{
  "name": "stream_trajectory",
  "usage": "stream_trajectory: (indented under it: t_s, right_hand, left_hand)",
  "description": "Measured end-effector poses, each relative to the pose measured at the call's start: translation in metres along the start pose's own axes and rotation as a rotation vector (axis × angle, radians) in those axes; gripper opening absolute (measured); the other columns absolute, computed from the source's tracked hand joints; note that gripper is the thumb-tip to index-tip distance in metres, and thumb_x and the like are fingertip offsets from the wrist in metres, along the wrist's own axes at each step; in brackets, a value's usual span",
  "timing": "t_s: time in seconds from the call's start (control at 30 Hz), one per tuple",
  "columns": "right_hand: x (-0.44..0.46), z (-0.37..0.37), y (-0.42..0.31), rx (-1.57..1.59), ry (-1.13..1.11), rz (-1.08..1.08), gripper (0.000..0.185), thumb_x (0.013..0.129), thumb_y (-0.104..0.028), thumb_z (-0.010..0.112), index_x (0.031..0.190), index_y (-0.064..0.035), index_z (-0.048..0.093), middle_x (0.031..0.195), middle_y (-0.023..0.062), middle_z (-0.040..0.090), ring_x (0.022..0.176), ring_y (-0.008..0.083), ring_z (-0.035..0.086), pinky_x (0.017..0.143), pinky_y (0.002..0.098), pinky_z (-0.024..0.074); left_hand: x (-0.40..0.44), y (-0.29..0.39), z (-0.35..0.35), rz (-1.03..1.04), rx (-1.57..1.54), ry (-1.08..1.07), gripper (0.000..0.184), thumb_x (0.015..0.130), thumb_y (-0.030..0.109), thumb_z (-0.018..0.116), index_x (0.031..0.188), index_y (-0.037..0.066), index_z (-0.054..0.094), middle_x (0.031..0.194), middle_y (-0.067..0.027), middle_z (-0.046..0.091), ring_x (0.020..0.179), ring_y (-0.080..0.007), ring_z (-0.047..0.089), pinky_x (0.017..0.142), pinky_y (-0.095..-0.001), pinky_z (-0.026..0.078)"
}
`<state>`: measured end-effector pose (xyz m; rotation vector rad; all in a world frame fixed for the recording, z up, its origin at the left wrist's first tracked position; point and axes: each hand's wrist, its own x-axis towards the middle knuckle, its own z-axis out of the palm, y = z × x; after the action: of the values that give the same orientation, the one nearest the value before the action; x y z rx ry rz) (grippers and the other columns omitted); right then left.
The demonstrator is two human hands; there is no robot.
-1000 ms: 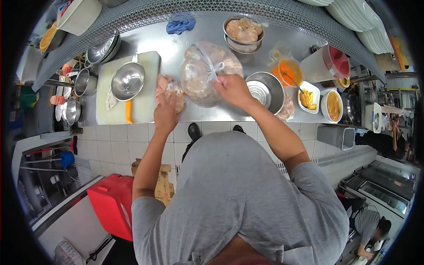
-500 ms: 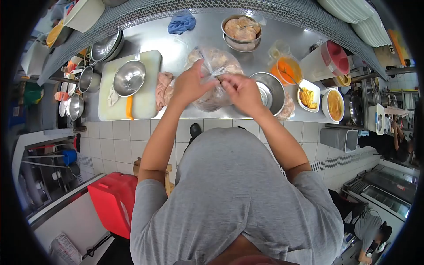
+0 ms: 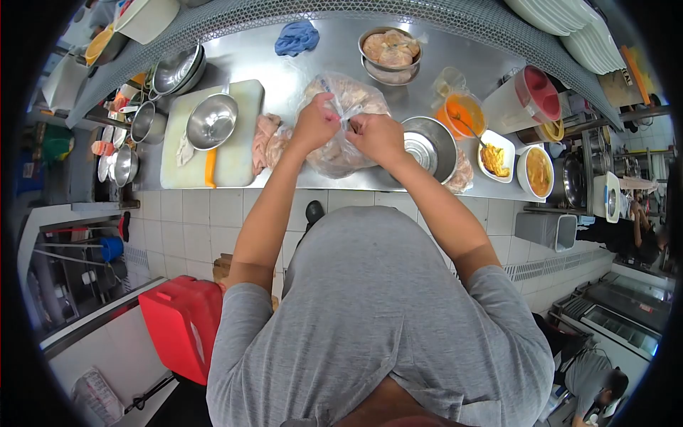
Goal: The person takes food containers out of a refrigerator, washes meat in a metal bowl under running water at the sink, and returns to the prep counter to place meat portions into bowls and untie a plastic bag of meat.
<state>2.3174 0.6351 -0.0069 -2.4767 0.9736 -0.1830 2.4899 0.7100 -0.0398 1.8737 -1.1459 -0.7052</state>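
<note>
A large clear plastic bag (image 3: 334, 158) full of pale raw meat rests on the steel counter in front of me. Its gathered neck is pinched by my left hand (image 3: 316, 122) on one side, fingers closed. On the other side my right hand (image 3: 377, 135) grips the same twisted plastic, with its fingertips close to the left ones. Pale raw meat in thin plastic (image 3: 268, 139) lies left of the bag. Just right of my right hand stands a deep steel pot (image 3: 447, 146). Whether the neck is knotted is hidden by my fingers.
On the left, a cutting board (image 3: 243, 158) carries a steel bowl (image 3: 212, 121) and an orange-handled knife (image 3: 210, 168). Rightward stand an orange container (image 3: 471, 114), a white dish (image 3: 506, 142) and a tub of brown sauce (image 3: 538, 172). A bowl of meat (image 3: 390, 48) and blue cloth (image 3: 296, 38) lie behind.
My fingers have closed in on the bag's neck. The left hand's spread thumb and fingers are now curled around the plastic, and the right hand has shifted slightly left.
</note>
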Motion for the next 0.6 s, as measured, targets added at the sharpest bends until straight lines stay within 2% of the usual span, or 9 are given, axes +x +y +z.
stream_trajectory:
  t_s: [0.13,0.2,0.4,0.5,0.6]
  right_hand:
    - [-0.001,0.004,-0.005,0.168,0.187,-0.082,0.051,0.075,-0.03,0.081,0.123,-0.0154,0.071,0.084,0.006,0.073,0.081,0.0289,0.071,0.073,0.042,0.0559]
    - [0.001,0.006,-0.001,0.204,0.221,-0.165,0.061,0.073,-0.03,0.084,0.129,-0.0128,0.067,0.086,0.0056,0.073,0.081,0.028,0.071,0.072,0.0409,0.0558]
    - [-0.002,0.011,0.006,0.355,0.251,-0.037,0.05,0.071,-0.034,0.087,0.11,-0.0067,0.072,0.086,0.0065,0.073,0.08,0.0247,0.071,0.07,0.0389,0.0555]
    - [-0.003,0.013,0.001,0.445,0.341,-0.086,0.038,0.074,-0.034,0.086,0.094,-0.0047,0.073,0.081,0.008,0.073,0.073,0.0248,0.07,0.067,0.0387,0.0545]
    - [0.003,0.011,-0.003,0.486,0.15,-0.074,0.028,0.079,-0.03,0.082,0.085,-0.0034,0.074,0.073,0.0086,0.072,0.065,0.0221,0.068,0.062,0.0368,0.052]
  left_hand:
    - [0.0,0.002,0.001,0.015,-0.043,-0.016,0.067,0.077,0.002,0.072,0.139,-0.001,0.048,0.09,-0.0112,0.072,0.083,-0.0186,0.069,0.075,-0.0316,0.055]
    - [0.003,-0.005,0.001,0.029,-0.109,0.007,0.066,0.076,0.002,0.072,0.139,-0.002,0.049,0.089,-0.0111,0.072,0.081,-0.0193,0.07,0.074,-0.0319,0.056]
    - [0.004,-0.011,-0.006,-0.029,-0.31,-0.014,0.063,0.078,0.001,0.07,0.138,-0.002,0.051,0.092,-0.0096,0.07,0.082,-0.0157,0.067,0.072,-0.0292,0.054]
    - [0.007,-0.012,-0.008,-0.06,-0.398,-0.044,0.062,0.079,0.0,0.07,0.138,-0.002,0.051,0.093,-0.0095,0.07,0.082,-0.0153,0.066,0.072,-0.0288,0.053]
    - [0.006,-0.01,-0.011,-0.091,-0.45,-0.065,0.061,0.079,0.0,0.07,0.137,-0.001,0.052,0.093,-0.0088,0.07,0.082,-0.0151,0.066,0.071,-0.0287,0.053]
